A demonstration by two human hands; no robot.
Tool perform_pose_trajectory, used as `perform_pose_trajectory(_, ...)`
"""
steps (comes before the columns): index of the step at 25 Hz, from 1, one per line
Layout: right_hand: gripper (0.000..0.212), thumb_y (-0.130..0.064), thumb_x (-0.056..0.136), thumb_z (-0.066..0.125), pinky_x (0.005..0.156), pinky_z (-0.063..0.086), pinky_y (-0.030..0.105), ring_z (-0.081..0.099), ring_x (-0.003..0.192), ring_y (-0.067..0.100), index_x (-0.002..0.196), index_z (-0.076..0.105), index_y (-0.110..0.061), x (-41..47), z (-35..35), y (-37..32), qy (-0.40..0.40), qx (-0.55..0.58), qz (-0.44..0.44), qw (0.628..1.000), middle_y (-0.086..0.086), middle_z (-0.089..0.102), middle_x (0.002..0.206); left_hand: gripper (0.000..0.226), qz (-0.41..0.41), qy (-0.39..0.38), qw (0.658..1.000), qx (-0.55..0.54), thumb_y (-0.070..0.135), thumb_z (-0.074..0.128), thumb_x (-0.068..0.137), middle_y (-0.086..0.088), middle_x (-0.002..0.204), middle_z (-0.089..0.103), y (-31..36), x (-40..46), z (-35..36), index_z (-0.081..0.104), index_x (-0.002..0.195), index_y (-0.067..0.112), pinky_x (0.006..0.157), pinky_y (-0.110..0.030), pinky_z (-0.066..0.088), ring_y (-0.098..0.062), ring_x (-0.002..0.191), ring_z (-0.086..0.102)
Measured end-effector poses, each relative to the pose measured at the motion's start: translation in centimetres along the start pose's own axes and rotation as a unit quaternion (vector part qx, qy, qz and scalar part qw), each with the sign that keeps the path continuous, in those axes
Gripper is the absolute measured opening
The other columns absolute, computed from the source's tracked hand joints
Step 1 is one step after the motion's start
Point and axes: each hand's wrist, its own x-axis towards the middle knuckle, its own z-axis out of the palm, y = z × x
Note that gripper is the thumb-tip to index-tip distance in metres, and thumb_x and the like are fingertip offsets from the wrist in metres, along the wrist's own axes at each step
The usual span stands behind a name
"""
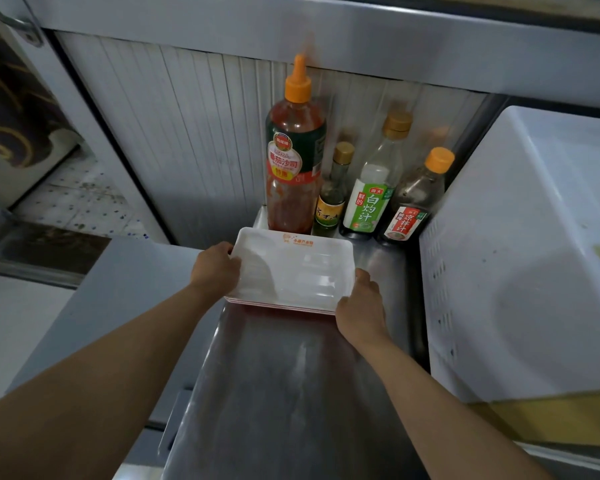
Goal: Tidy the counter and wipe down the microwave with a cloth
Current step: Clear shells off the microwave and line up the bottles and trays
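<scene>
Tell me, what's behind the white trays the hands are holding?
Four sauce bottles stand behind the white trays: a tall ketchup bottle, a small dark bottle, a green-labelled bottle and a red-labelled one. The trays hide some bases.

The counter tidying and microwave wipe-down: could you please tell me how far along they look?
Early, I'd judge. Four sauce bottles already stand grouped at the back wall. In hand: the left hand and right hand grip a stack of white trays on the steel counter, just in front of the bottles. Left: the white microwave looks untouched, a yellowish spot shows on its top, and no cloth is in view.
</scene>
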Motion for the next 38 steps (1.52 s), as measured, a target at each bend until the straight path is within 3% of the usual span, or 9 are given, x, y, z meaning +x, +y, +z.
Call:
perform_pose_trajectory(5, 0.048, -0.012, 0.089, 0.053, 0.094, 0.042, 0.037, 0.043, 0.121, 0.029, 0.133, 0.034, -0.01, -1.1, -0.4, 0.1, 0.001, -0.049, -0.009, 0.999, 0.013, 0.044, 0.129, 0.037, 0.016, -0.031, 0.999, 0.007, 0.022, 0.054, 0.09, -0.016, 0.118, 0.061, 0.0, -1.6, -1.2, 0.05, 0.124, 0.009, 0.089, -0.041, 0.045, -0.034, 0.109, 0.056)
perform_pose_trajectory(10, 0.049, -0.018, 0.09, 0.053, 0.102, 0.034, 0.032, 0.035, 0.125, 0.028, 0.134, 0.033, -0.009, -5.0, -1.3, -0.4, -0.037, -0.128, -0.056, 0.99, 0.013, 0.04, 0.132, 0.052, 0.04, -0.051, 0.992, 0.108, 0.03, 0.059, 0.086, -0.013, 0.131, 0.046, 0.4, -5.2, -4.0, 0.04, 0.131, 0.014, 0.093, -0.044, 0.044, -0.031, 0.118, 0.049)
perform_pose_trajectory(17, 0.046, -0.014, 0.088, 0.055, 0.1, 0.038, 0.034, 0.037, 0.122, 0.026, 0.131, 0.037, -0.01, -13.3, -2.6, -1.4, -0.034, -0.151, -0.111, 0.982, 0.011, 0.041, 0.131, 0.058, 0.15, -0.072, 0.968, 0.185, 0.031, 0.062, 0.083, -0.012, 0.129, 0.045, 1.3, -13.3, -7.8, 0.04, 0.134, 0.014, 0.095, -0.042, 0.045, -0.029, 0.119, 0.046)
perform_pose_trajectory(24, 0.061, -0.018, 0.087, 0.057, 0.103, 0.037, 0.034, 0.034, 0.128, 0.029, 0.141, 0.028, -0.009, -23.2, -4.5, -0.4, -0.004, -0.174, -0.125, 0.977, 0.013, 0.036, 0.136, 0.058, 0.2, -0.073, 0.956, 0.201, 0.035, 0.06, 0.086, -0.013, 0.134, 0.041, 0.1, -23.7, -10.8, 0.036, 0.134, 0.013, 0.094, -0.041, 0.043, -0.03, 0.122, 0.042)
perform_pose_trajectory(31, 0.055, -0.022, 0.087, 0.061, 0.104, 0.036, 0.034, 0.033, 0.128, 0.03, 0.134, 0.037, -0.01, -31.8, -8.1, 3.6, 0.042, -0.153, -0.09, 0.983, 0.014, 0.036, 0.135, 0.059, 0.267, -0.095, 0.938, 0.199, 0.035, 0.059, 0.087, -0.013, 0.139, 0.038, 0.8, -32.4, -11.1, 0.035, 0.135, 0.012, 0.1, -0.042, 0.04, -0.031, 0.128, 0.038)
perform_pose_trajectory(38, 0.067, -0.026, 0.089, 0.061, 0.114, 0.027, 0.035, 0.023, 0.139, 0.029, 0.144, 0.026, -0.01, -36.6, -12.6, 9.9, 0.089, -0.13, -0.017, 0.987, 0.012, 0.026, 0.149, 0.061, 0.348, -0.126, 0.906, 0.206, 0.035, 0.06, 0.087, -0.013, 0.141, 0.038, 5.6, -38.0, -7.9, 0.035, 0.137, 0.012, 0.105, -0.042, 0.037, -0.031, 0.129, 0.038)
